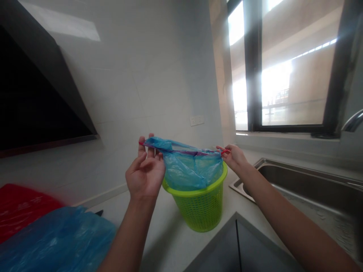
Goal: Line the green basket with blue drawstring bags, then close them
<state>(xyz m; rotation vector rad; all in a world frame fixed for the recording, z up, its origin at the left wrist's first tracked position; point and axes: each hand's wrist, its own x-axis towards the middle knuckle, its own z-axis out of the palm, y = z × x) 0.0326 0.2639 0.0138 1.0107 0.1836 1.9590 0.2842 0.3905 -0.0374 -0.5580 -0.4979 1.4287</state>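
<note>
A translucent blue drawstring garbage bag (184,170) sits inside a green perforated plastic basket (200,211) on the counter. Its mouth is pulled taut and nearly flat above the rim. At the bag's left end, my left hand (146,172) has the red drawstring hooked over its raised fingers, palm toward me. My right hand (235,156) pinches the red drawstring (225,151) at the opposite end, just beyond the basket's right rim. The bag's lower part is hidden within the basket.
A stainless steel sink (306,192) is set into the counter at right, with a faucet (353,121) above it. Blue plastic (62,238) and a red bag (25,207) lie at left. A dark range hood (36,87) juts out overhead. A wall socket (197,120) is behind.
</note>
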